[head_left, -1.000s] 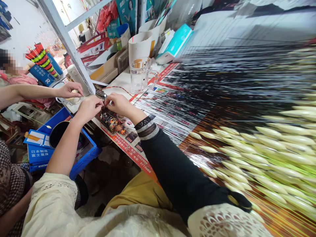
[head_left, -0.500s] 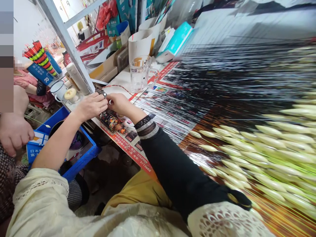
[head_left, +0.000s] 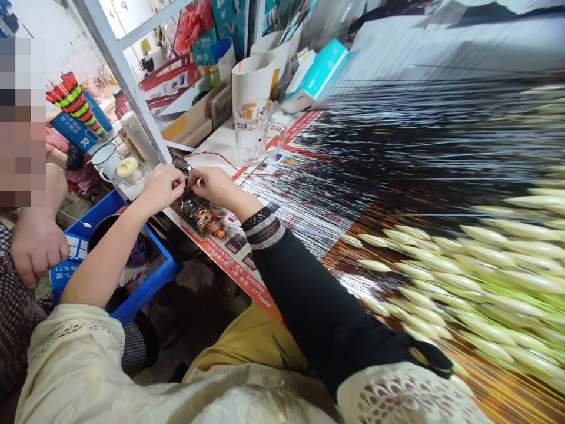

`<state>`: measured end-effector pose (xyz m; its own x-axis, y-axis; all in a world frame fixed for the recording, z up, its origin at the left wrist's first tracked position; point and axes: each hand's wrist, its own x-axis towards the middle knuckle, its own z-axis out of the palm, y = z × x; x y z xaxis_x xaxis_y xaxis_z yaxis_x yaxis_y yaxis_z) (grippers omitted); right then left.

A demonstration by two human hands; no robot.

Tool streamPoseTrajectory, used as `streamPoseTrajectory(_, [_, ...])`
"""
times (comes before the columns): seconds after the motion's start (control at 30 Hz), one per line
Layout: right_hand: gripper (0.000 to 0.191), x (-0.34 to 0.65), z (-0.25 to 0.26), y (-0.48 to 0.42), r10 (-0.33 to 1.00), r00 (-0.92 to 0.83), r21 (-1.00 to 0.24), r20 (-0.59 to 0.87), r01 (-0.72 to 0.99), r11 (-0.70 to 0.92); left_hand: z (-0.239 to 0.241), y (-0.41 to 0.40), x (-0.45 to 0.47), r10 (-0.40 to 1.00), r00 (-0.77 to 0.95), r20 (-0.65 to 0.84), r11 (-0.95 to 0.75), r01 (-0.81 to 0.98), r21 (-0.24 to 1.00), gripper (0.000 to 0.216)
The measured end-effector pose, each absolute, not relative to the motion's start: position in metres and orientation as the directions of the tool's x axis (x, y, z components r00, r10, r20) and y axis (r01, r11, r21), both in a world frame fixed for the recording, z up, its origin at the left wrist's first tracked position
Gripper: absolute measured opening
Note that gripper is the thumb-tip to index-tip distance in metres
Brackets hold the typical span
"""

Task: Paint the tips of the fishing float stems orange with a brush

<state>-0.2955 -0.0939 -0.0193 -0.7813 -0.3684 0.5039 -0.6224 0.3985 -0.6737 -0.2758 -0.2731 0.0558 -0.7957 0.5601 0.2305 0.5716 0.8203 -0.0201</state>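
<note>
1 bench (head_left: 216,141): long, running away from the person, with a red-printed paper sheet (head_left: 282,206) spread across its near part.

Many black threads (head_left: 410,141): fan across the upper right, blurred and too fine to count.

Many pale spindle-shaped bobbins (head_left: 441,277): hang in overlapping rows at the right, just past the person's right sleeve.

1 blue plastic crate (head_left: 163,259): sits below the bench edge on the left, with a dark round bowl (head_left: 115,238) inside.

1 co-worker's hand (head_left: 37,250): at the far left, well apart from the person's own hands, beside the crate.

2 hands: close together above the bench edge, with fingertips almost meeting. Left hand (head_left: 161,188) is on a bare forearm; right hand (head_left: 212,185) comes from a black sleeve with lace cuffs. Whether they pinch something is too small to tell.

1 small metal clip (head_left: 182,165): lies on the bench just past the hands, with a red thread (head_left: 212,157) trailing from it to the right.

1 bundle of wound coloured threads (head_left: 198,218): lies on the paper sheet directly below the hands.

1 glass mug (head_left: 252,132): stands on the bench beyond the hands.

1 white enamel mug (head_left: 105,162): stands near the far left bench edge.
</note>
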Motion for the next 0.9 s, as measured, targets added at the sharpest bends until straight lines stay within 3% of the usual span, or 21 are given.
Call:
streamPoseTrajectory(0.13, [0.019,-0.295,-0.019,-0.094,-0.377,-0.780,-0.671,0.500,-0.624,0.401,0.064,-0.270,-0.279,0.696,-0.674,0.250,0.706,0.705,-0.065,0.012])
streamPoseTrajectory(0.27, [0.016,-0.297,-0.020,-0.093,-0.365,-0.775,-0.656,0.516,-0.632,0.414,0.072,-0.271,-0.279,0.807,-0.554,0.205,0.569,0.822,-0.017,0.020])
streamPoseTrajectory(0.43, [0.017,-0.297,-0.022,-0.092,-0.344,-0.785,-0.693,0.515,-0.618,0.373,0.072,-0.273,-0.277,0.624,-0.710,0.328,0.765,0.641,-0.067,0.020])
streamPoseTrajectory(0.57, [0.016,-0.296,-0.022,-0.094,-0.333,-0.787,-0.690,0.519,-0.616,0.381,0.063,-0.274,-0.277,0.480,-0.814,0.328,0.862,0.507,-0.005,0.020])
streamPoseTrajectory(0.9, [0.018,-0.296,-0.021,-0.094,-0.347,-0.785,-0.679,0.514,-0.619,0.395,0.056,-0.263,-0.282,0.494,-0.843,0.214,0.859,0.511,0.027,0.009])
